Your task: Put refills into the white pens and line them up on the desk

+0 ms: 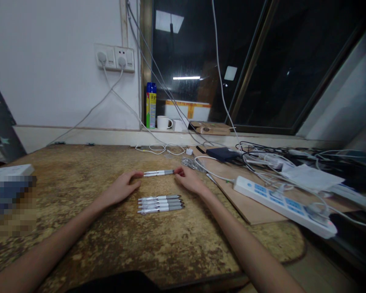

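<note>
Two bare arms come in from the bottom, over a worn wooden table. The left hand is by the left end of the upper pens, with its thumb and fingers apart. The right hand is at their gray right end; I cannot tell if its fingers pinch them. These pens lie flat between the two hands. Nearer the bottom, a row of pens lies side by side on the table. To the right, a white power strip has plugs in it.
</note>
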`<state>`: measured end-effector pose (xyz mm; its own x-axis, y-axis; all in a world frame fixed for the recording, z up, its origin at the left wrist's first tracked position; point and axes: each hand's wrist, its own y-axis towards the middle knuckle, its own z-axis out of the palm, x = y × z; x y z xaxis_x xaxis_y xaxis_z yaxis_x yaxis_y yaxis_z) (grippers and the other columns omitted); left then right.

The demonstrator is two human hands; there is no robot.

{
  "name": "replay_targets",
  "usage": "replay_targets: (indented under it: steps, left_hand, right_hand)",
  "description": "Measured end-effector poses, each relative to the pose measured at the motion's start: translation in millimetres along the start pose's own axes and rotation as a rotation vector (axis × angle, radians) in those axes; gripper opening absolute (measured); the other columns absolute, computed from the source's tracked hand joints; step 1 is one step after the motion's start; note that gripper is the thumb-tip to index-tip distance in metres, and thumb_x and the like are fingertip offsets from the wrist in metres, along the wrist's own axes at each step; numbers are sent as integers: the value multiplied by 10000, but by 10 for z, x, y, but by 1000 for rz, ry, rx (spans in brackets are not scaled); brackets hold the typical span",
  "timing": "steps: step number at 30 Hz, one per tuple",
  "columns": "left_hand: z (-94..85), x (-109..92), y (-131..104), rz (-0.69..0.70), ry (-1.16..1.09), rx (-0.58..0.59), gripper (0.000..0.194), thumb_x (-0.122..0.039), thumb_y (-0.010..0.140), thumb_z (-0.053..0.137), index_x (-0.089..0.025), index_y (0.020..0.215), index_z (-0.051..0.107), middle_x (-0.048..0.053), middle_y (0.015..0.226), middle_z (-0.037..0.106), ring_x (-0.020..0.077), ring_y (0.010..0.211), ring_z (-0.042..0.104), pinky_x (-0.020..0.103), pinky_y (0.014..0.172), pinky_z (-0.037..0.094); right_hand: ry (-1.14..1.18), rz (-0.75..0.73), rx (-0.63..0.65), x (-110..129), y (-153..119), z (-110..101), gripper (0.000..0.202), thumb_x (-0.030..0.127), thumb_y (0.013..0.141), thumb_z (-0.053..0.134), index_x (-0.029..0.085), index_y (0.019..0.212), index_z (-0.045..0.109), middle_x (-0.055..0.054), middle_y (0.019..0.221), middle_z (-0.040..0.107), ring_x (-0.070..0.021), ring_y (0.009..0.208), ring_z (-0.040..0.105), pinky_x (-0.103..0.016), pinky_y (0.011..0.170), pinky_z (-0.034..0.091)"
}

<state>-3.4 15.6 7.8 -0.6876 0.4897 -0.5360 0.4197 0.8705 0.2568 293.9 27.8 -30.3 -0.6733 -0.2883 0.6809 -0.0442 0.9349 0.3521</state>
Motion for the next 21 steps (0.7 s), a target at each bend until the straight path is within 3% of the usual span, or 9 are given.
replay_targets:
  steps: [21]
  left_hand:
    - [-53, -109, -11, -15, 7, 34, 482, -433, 880, 513, -188, 1242, 716, 87, 1283, 719, 283, 1178, 665, 394, 1059, 486]
  right_hand:
    - [72, 2, 8, -55, 38, 32, 212, 134, 828, 569, 154, 1023, 649, -52, 947, 700, -169, 839, 631, -286, 776, 488]
